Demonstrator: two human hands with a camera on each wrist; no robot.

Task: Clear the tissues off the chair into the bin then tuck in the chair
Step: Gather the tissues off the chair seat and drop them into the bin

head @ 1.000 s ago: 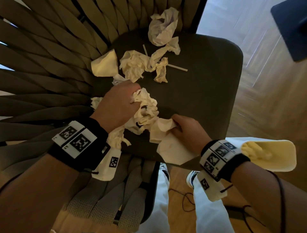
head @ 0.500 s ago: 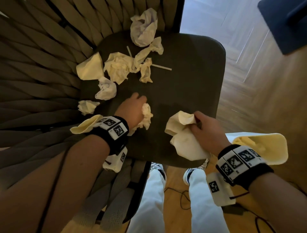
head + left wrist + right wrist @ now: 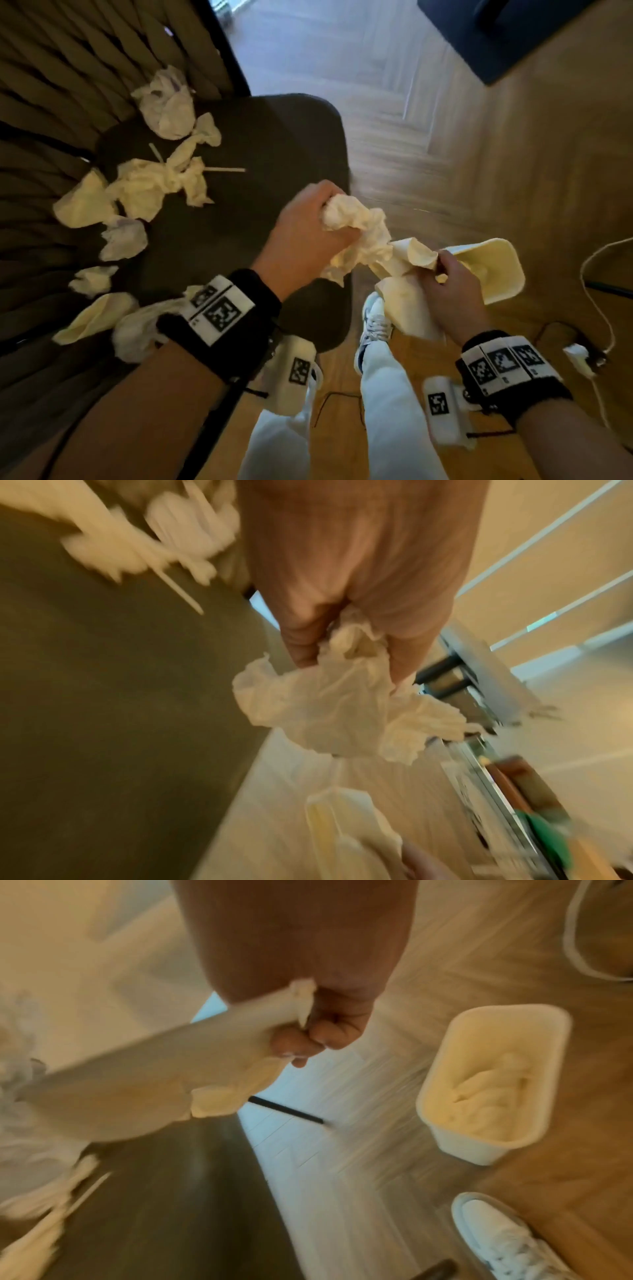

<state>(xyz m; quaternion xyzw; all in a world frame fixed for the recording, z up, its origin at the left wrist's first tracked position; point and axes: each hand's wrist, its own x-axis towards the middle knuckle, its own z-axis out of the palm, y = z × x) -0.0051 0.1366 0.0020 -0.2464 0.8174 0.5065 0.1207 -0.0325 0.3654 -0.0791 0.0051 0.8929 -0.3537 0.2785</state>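
Both hands have lifted off the chair seat (image 3: 274, 144) since half a second ago and now hang over its front edge toward the bin (image 3: 493, 270) on the floor. The left hand (image 3: 305, 233) fingers curl round a crumpled tissue wad (image 3: 359, 233); the right hand (image 3: 452, 291) fingers pinch a smoother tissue (image 3: 407, 301). More loose tissues (image 3: 144, 188) remain on the seat, unmoved.

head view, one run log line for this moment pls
left hand grips crumpled white tissue | right hand grips white tissue | cream plastic bin on floor
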